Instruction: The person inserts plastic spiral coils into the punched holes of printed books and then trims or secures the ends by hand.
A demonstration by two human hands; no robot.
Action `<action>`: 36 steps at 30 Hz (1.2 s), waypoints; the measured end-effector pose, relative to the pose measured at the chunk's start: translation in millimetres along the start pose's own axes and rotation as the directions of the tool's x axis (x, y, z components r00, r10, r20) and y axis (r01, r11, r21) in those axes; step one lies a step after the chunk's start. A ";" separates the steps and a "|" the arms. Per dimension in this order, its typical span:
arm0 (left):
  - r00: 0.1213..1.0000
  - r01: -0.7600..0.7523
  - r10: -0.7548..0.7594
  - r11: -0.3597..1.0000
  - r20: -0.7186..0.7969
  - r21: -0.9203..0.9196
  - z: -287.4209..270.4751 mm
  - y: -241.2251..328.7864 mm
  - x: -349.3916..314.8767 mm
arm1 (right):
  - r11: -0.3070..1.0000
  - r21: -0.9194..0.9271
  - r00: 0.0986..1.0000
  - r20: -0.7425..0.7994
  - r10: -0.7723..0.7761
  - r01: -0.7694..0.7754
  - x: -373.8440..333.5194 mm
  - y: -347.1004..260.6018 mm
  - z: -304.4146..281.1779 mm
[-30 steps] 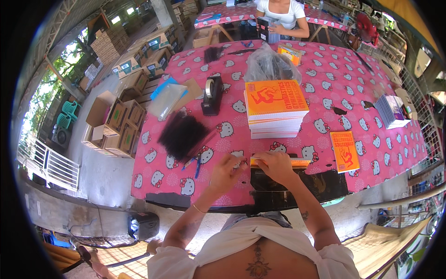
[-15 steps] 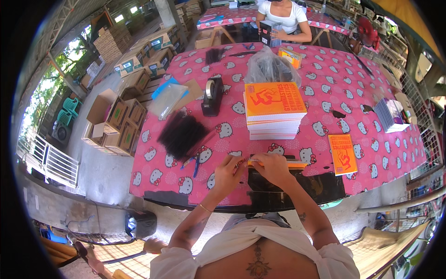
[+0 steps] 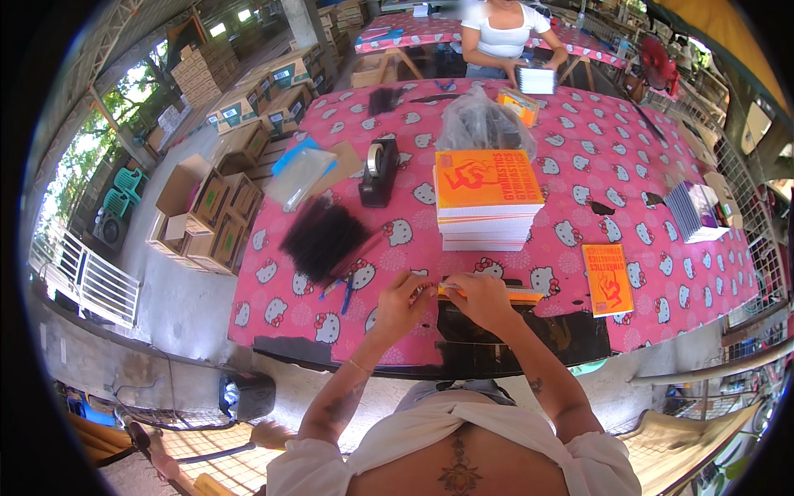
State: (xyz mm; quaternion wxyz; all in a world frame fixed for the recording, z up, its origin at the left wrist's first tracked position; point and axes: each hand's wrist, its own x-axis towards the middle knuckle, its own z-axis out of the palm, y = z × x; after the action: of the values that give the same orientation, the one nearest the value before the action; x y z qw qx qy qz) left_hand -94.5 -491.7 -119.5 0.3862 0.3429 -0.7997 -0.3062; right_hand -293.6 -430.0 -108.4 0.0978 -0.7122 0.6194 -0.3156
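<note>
An orange-edged notebook (image 3: 523, 294) lies edge-on along a black block (image 3: 471, 324) at the table's front. My right hand (image 3: 478, 299) is closed over the notebook's left end, thumb and fingers pinched there. Just left of it, my left hand (image 3: 403, 304) is closed, its fingertips nearly meeting the right ones; whatever they pinch is too small to make out. Behind both hands rises a tall stack of orange-covered notebooks (image 3: 486, 182). One more orange notebook (image 3: 608, 279) rests flat to the right.
A pile of thin black strands (image 3: 324, 240) and blue-handled pliers (image 3: 347, 293) lie left of my hands. Farther back are a tape dispenser (image 3: 379, 174), clear plastic sleeves (image 3: 302, 178) and a plastic bag (image 3: 475, 124). Notebooks (image 3: 691, 213) stand at right. A co-worker (image 3: 509, 41) handles notebooks across the table.
My hands stay at the notebook's left end, with only a small shift of the fingers. Across the table, the co-worker has tilted and lowered the held bundle toward the tabletop.
</note>
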 end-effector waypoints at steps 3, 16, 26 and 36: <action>0.994 -0.106 0.104 0.994 0.035 0.039 -0.4 -3.5 10.5 | 1.000 -0.007 1.000 0.022 0.009 -0.009 0.7 1.1 -1.0; 0.943 -0.133 0.099 0.987 0.318 0.086 -9.1 -5.6 30.5 | 0.989 0.140 0.996 0.068 -0.060 0.050 1.9 14.7 -10.2; 0.913 -0.317 0.251 0.933 0.321 0.172 -0.5 -4.0 32.0 | 0.996 -0.057 0.998 -0.003 0.065 -0.065 -25.2 13.2 -39.6; 0.889 -0.196 0.072 0.952 0.452 0.234 9.0 -1.1 39.2 | 0.999 -0.036 1.000 -0.020 0.014 -0.015 -22.4 29.1 -30.9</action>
State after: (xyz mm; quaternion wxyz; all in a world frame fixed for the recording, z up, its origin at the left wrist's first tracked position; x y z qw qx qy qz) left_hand -119.9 -521.0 -108.9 0.1655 0.2586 -0.9224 -0.2344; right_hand -335.9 -407.3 -107.1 0.0811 -0.7061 0.6312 -0.3107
